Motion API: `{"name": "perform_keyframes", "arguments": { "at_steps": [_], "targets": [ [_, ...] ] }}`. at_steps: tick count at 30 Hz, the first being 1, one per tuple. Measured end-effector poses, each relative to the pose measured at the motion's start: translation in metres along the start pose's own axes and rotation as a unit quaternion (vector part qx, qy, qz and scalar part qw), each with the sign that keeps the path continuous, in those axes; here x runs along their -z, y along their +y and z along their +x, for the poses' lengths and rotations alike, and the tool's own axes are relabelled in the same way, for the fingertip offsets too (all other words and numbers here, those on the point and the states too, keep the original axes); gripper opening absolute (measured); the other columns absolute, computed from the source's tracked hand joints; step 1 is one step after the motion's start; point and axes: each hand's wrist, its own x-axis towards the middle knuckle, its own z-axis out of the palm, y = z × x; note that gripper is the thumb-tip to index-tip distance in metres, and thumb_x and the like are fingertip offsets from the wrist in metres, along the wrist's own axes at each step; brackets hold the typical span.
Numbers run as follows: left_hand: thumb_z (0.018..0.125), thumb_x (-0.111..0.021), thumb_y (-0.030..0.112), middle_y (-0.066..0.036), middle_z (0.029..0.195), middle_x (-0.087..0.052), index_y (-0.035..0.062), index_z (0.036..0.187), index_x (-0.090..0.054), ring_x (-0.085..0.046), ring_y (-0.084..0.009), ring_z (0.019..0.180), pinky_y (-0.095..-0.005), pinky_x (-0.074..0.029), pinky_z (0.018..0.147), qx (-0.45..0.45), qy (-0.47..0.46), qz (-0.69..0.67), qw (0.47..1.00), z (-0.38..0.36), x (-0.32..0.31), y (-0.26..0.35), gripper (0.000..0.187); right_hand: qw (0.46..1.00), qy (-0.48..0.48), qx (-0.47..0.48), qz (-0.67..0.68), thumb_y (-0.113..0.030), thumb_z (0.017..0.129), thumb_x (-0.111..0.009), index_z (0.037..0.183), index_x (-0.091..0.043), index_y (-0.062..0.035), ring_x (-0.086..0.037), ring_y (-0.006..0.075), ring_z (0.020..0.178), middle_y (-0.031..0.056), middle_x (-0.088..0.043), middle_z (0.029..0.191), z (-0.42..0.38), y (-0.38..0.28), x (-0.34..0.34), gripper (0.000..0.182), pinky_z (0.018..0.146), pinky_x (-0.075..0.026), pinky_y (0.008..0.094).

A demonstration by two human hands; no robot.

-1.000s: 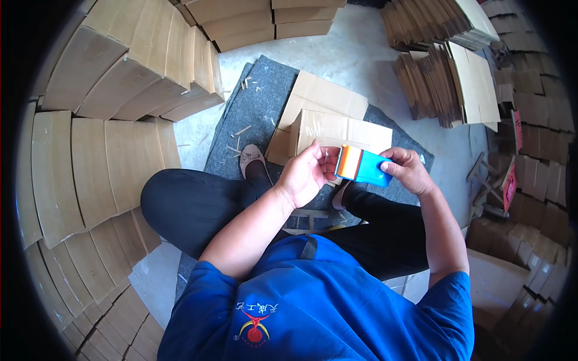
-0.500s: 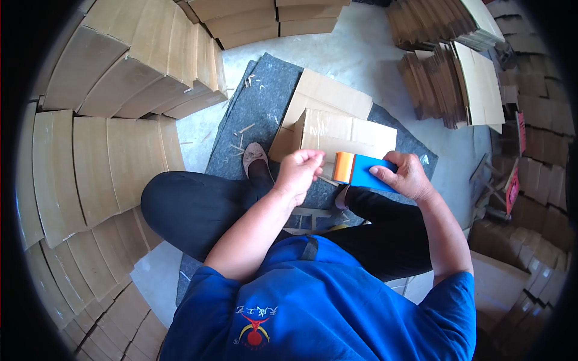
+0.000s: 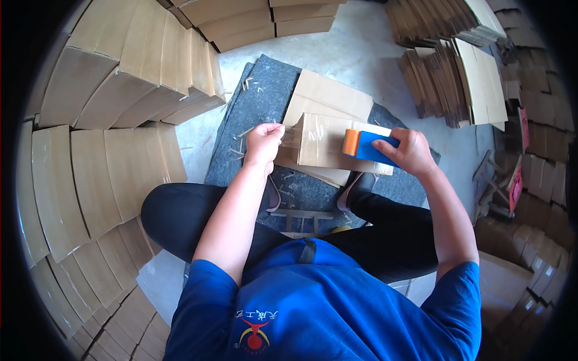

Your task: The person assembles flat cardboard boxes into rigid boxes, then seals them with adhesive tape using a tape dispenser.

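My right hand (image 3: 409, 151) grips a blue tape dispenser (image 3: 374, 146) with an orange end, held over the right part of a closed cardboard box (image 3: 328, 129). My left hand (image 3: 265, 144) is closed in a pinch just off the box's left end. A faint clear strip of tape (image 3: 291, 137) seems to run from those fingers toward the box; its full length is hard to make out. Beneath the box lies a flat cardboard sheet (image 3: 328, 90), on a dark grey mat (image 3: 265, 90).
Stacked cartons (image 3: 96, 174) rise along the left, with more cartons (image 3: 241, 21) at the back. Bundles of flattened cardboard (image 3: 445, 84) stand at the back right. A small folding stand (image 3: 497, 180) is on the right. My feet and knees flank the mat's near part.
My left hand has moved left, past the box's end. The dispenser in my right hand has shifted slightly right and away from me, and the box sits a little nearer my body.
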Motion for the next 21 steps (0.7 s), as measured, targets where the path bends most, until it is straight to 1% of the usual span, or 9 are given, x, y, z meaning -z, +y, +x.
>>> {"name": "perform_keyframes", "arguments": {
  "at_steps": [8, 12, 13, 14, 16, 17, 19, 20, 21],
  "targets": [
    [0.091, -0.075, 0.013, 0.000, 0.087, -0.067, 0.0025, 0.107, -0.070, -0.055, -0.0083, 0.072, -0.0248, -0.046, 0.068, 0.041, -0.003, -0.016, 0.999, 0.016, -0.011, -0.024, 0.020, 0.999, -0.009, 0.002, -0.044, -0.054, 0.082, -0.074, 0.076, -0.070, -0.0037, -0.068, 0.0311, 0.067, 0.0148, -0.068, 0.069, 0.008, 0.000, -0.010, 0.051, 0.070, -0.055, 0.0413],
    [0.096, -0.068, 0.011, -0.002, 0.098, -0.072, 0.0028, 0.116, -0.069, -0.065, -0.0117, 0.082, -0.0257, -0.052, 0.077, 0.124, -0.042, -0.237, 0.962, 0.034, -0.032, -0.064, 0.022, 0.998, 0.008, 0.011, -0.061, -0.054, 0.081, -0.075, 0.076, -0.071, -0.0043, -0.069, 0.0324, 0.068, 0.0150, -0.069, 0.069, 0.008, -0.005, -0.015, 0.050, 0.070, -0.056, 0.0416],
    [0.093, -0.072, 0.014, -0.008, 0.116, -0.069, 0.0010, 0.132, -0.059, -0.067, -0.0181, 0.098, -0.0315, -0.054, 0.085, 0.114, -0.068, -0.252, 0.958, 0.037, -0.036, -0.073, 0.044, 0.998, 0.008, 0.006, -0.068, -0.054, 0.081, -0.075, 0.076, -0.071, -0.0044, -0.068, 0.0327, 0.068, 0.0151, -0.069, 0.070, 0.008, -0.006, -0.015, 0.050, 0.070, -0.056, 0.0417],
    [0.093, -0.072, 0.014, -0.008, 0.116, -0.069, 0.0010, 0.132, -0.059, -0.067, -0.0181, 0.098, -0.0315, -0.054, 0.085, 0.114, -0.068, -0.252, 0.959, 0.037, -0.038, -0.074, 0.044, 0.998, 0.008, 0.006, -0.068, -0.054, 0.081, -0.075, 0.076, -0.071, -0.0044, -0.068, 0.0327, 0.068, 0.0151, -0.069, 0.070, 0.008, -0.005, -0.016, 0.050, 0.070, -0.056, 0.0417],
    [0.090, -0.075, 0.016, -0.016, 0.138, -0.057, -0.0008, 0.147, -0.042, -0.061, -0.0245, 0.116, -0.0371, -0.052, 0.095, 0.152, 0.073, -0.107, 0.980, 0.031, -0.039, -0.063, 0.068, 0.997, 0.018, 0.018, -0.078, -0.054, 0.082, -0.074, 0.076, -0.071, -0.0051, -0.069, 0.0316, 0.068, 0.0144, -0.069, 0.070, 0.008, -0.002, -0.017, 0.050, 0.070, -0.056, 0.0411],
    [0.088, -0.077, 0.016, -0.020, 0.152, -0.043, 0.0001, 0.154, -0.027, -0.053, -0.0288, 0.129, -0.0402, -0.048, 0.102, 0.223, 0.118, 0.048, 0.966, 0.028, -0.029, -0.058, 0.084, 0.997, 0.021, 0.020, -0.077, -0.054, 0.082, -0.074, 0.076, -0.071, -0.0051, -0.069, 0.0316, 0.068, 0.0144, -0.069, 0.070, 0.007, -0.001, -0.018, 0.050, 0.070, -0.056, 0.0411],
    [0.090, -0.071, 0.013, -0.019, 0.144, -0.051, 0.0007, 0.149, -0.036, -0.058, -0.0284, 0.122, -0.0392, -0.048, 0.101, 0.148, 0.190, -0.061, 0.969, 0.039, -0.011, -0.089, 0.070, 0.995, 0.026, 0.025, -0.091, -0.055, 0.083, -0.073, 0.077, -0.072, -0.0057, -0.069, 0.0311, 0.068, 0.0139, -0.070, 0.071, 0.008, 0.003, -0.020, 0.050, 0.070, -0.057, 0.0403],
    [0.093, -0.068, 0.015, -0.017, 0.131, -0.060, -0.0002, 0.135, -0.053, -0.061, -0.0277, 0.114, -0.0383, -0.049, 0.098, 0.098, 0.260, -0.042, 0.960, 0.030, -0.014, -0.093, 0.046, 0.996, 0.025, 0.023, -0.087, -0.055, 0.083, -0.073, 0.077, -0.072, -0.0057, -0.069, 0.0311, 0.068, 0.0139, -0.070, 0.071, 0.007, 0.003, -0.022, 0.050, 0.070, -0.057, 0.0403],
    [0.096, -0.065, 0.015, -0.013, 0.121, -0.064, -0.0001, 0.124, -0.059, -0.062, -0.0242, 0.110, -0.0352, -0.049, 0.096, 0.005, 0.231, -0.005, 0.973, 0.023, -0.017, -0.093, 0.033, 0.997, 0.024, 0.020, -0.075, -0.055, 0.082, -0.074, 0.076, -0.072, -0.0055, -0.069, 0.0314, 0.068, 0.0142, -0.070, 0.070, 0.006, 0.004, -0.023, 0.050, 0.069, -0.056, 0.0404]
  ]
}}
